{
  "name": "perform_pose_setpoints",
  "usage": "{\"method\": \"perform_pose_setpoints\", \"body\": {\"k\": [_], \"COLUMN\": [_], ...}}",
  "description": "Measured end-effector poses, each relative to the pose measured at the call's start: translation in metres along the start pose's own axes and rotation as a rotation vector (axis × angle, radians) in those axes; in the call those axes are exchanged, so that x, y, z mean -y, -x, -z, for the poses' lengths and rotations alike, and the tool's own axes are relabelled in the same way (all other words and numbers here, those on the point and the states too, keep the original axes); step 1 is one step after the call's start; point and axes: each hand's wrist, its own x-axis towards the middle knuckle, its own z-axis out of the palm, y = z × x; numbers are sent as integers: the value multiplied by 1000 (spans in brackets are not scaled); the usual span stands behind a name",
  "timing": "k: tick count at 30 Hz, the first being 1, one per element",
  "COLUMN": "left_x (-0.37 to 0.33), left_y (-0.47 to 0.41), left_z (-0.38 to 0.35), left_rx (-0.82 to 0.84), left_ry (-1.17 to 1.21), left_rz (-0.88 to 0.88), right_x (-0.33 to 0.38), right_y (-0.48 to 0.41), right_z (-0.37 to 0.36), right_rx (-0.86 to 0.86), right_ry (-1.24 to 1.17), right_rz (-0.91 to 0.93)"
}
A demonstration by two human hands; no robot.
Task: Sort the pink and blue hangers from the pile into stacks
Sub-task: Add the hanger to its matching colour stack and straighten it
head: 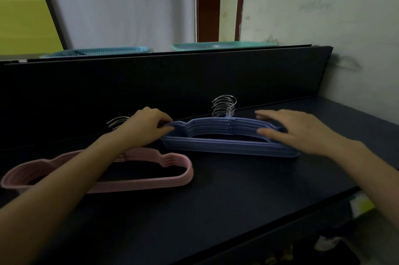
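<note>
Blue stack: matte blue flat hangers [228, 148] with curved, notched shoulders and a straight lower bar, piled evenly on the matte dark counter [216, 210], right of centre, near the upright dark back panel [129, 83]. Their silver wire hooks [224, 106] rise together on the far side.
Pink stack: matte pink flat hangers [151, 182] of the same shape, to the near left, apart from the blue ones. The left forearm passes over them.
Left grip: the left hand [149, 126] pinches the blue stack's left tip.
Right grip: the right hand [302, 131] is spread, its straight fingers touching the stack's right end.
Room: counter surface stretches from both stacks to the near edge and right to the pale wall [356, 27].
Containers: a blue slotted plastic basket [97, 52] and a green plastic basket [222, 45] sit beyond the panel; I cannot tell what is in them.
</note>
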Motion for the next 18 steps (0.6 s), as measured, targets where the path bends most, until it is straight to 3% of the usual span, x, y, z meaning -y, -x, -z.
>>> {"method": "perform_pose_setpoints", "body": {"k": [3,6,12,18], "left_x": [2,2,1,-7], "left_y": [-4,-5,-7,-11], "left_z": [-2,-3,-1,3], "left_rx": [-48,-54,-47,-6], "left_ry": [4,48,152,72], "left_rz": [54,107,186,196], "right_x": [-24,-38,-37,-30], "right_y": [7,12,11,10], "right_z": [12,16,13,14], "right_rx": [17,57,34,27], "right_ry": [132,103,124,262], "right_rz": [-121,-181,-170,-107]}}
